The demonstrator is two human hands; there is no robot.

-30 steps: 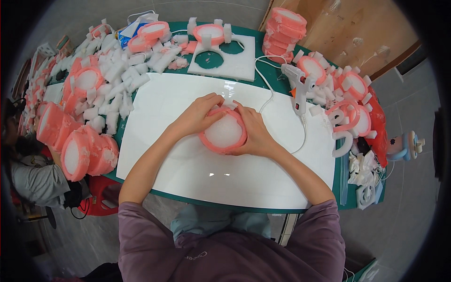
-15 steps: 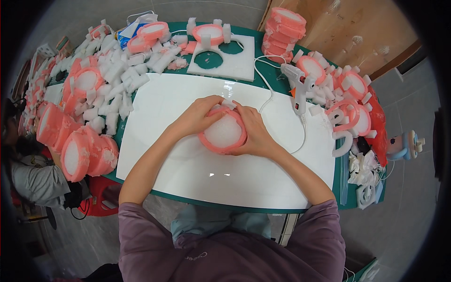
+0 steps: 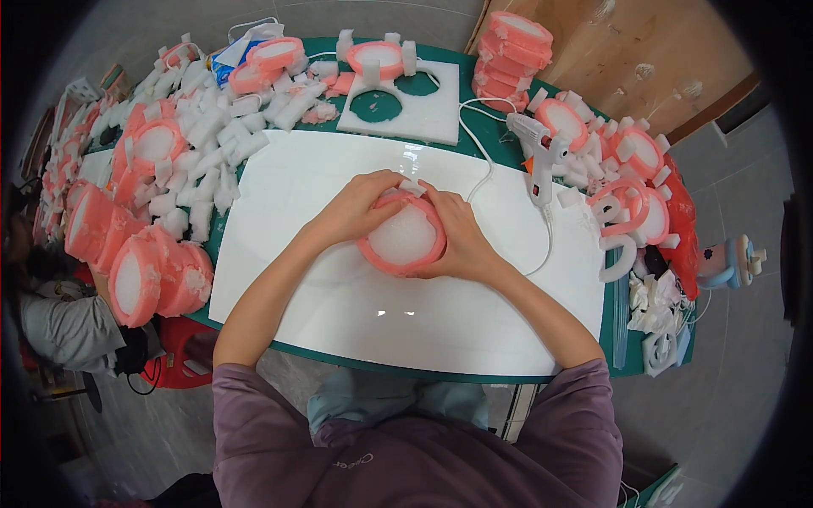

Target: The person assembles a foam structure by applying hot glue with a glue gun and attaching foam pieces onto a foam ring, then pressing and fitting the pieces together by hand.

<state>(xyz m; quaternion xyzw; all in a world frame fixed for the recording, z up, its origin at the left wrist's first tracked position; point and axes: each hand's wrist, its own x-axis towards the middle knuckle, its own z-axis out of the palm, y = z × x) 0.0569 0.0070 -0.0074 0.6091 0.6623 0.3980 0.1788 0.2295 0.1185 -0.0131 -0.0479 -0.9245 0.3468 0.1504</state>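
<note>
Between my two hands sits a round piece of white foam with a pink foam rim [image 3: 405, 241], above the middle of the white board [image 3: 339, 313]. My left hand [image 3: 366, 206] grips its upper left edge, thumb along the rim. On the other side my right hand [image 3: 457, 233] curls round the right edge, thumb low and fingers at the top. A small white foam block [image 3: 412, 188] is pinched against the top of the rim between the fingers of both hands. The undersides of the fingers are partly hidden.
A white glue gun [image 3: 538, 161] stands right of the board, its cable trailing across it. Behind lies a white foam sheet [image 3: 398, 127] with round holes. White foam blocks [image 3: 207, 127] heap up at left; pink foam rounds [image 3: 508, 59] are stacked far right. A person's sleeve [image 3: 72, 330] shows at left.
</note>
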